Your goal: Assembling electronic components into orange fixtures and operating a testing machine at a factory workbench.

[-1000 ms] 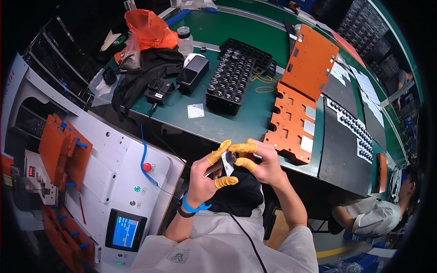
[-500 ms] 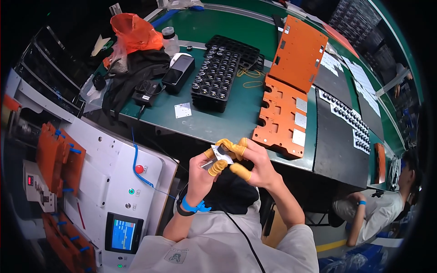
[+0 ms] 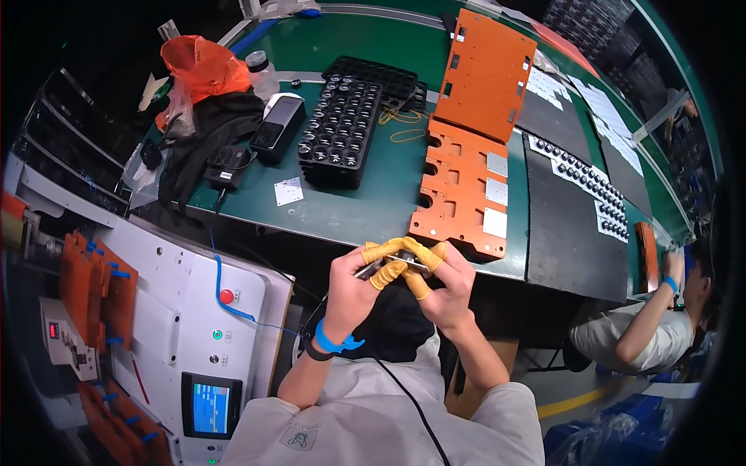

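In front of my body, my left hand (image 3: 361, 283) and my right hand (image 3: 444, 286) are together, yellow finger cots on the fingertips. Between them they pinch a small white square plate (image 3: 417, 266), tilted nearly edge-on, with a small dark part (image 3: 404, 255) at its upper face. My fingers hide most of both. A flat grey edge (image 3: 368, 272) juts out by the left fingers; I cannot make out what it belongs to. Beyond my hands lies an orange fixture (image 3: 458, 211) holding a few white square plates (image 3: 496, 192). Its orange lid (image 3: 487, 74) stands raised behind.
A black tray (image 3: 336, 128) of round lens-like parts stands on the green table, near a loose white plate (image 3: 288, 191). Rows of dark parts on white plates (image 3: 579, 182) lie on a black mat (image 3: 563, 233). The white machine (image 3: 194, 272) is left; a co-worker (image 3: 645, 326) sits right.
My hands have shifted slightly right and tilted the plate from face-up to nearly edge-on. The right fingers have closed in. The view has moved, and the co-worker's arm is now raised.
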{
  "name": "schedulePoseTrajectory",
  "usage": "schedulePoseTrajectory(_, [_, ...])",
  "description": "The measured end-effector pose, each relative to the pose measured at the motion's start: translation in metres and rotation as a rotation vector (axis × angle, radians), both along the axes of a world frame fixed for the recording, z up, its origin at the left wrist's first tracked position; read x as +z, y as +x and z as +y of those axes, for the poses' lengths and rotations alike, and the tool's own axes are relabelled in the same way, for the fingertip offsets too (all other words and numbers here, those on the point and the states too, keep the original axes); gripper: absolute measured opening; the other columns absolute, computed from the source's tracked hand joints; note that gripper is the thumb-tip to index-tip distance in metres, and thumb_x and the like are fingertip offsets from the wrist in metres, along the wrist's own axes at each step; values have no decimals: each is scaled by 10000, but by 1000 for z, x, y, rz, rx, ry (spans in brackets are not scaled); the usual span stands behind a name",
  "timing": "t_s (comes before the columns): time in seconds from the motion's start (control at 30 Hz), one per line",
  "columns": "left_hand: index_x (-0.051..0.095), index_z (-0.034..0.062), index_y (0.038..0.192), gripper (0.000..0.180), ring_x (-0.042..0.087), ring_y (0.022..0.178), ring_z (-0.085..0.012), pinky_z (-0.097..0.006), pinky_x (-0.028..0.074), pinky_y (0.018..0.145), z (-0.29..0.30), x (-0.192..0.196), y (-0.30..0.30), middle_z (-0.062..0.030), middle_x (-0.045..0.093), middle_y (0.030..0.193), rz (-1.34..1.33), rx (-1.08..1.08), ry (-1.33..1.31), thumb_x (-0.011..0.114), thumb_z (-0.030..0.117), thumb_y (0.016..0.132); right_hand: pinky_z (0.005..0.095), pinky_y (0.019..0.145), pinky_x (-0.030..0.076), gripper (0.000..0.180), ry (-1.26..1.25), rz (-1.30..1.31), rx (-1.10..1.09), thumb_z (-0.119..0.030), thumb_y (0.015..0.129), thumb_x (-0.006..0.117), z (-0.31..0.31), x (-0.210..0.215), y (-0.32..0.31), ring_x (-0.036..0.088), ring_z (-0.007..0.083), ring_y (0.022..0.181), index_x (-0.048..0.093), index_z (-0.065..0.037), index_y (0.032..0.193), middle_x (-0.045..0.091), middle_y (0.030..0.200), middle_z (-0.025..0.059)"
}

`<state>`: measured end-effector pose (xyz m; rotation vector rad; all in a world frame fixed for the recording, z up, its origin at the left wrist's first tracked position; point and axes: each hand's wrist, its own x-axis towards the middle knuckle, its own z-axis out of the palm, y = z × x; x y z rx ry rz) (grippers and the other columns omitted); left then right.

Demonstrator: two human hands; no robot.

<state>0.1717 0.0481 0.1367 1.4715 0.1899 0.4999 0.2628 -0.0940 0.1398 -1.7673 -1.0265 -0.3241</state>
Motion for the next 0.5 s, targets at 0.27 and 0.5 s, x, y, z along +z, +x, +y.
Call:
schedulePoseTrajectory(0.27, [747,-33,1061,243,594,816,-63,-218,474,715,-6,-15,11,-37,693,904,-52,-6,-76,811,115,879,341,583,380,367,-29,68,158,-79,771,796,-18,-6,11,466,219,672,727,8,1120,525,738,70])
schedulePoseTrajectory(0.5, [733,-67,924,290,587,592,-239,-339,456,577,11,-1,57,-179,658,731,149,307,330,831,195,849,307,567,337,410,2,159,-11,-56,800,755,-37,-6,12,414,179,632,699,14,1200,516,704,39])
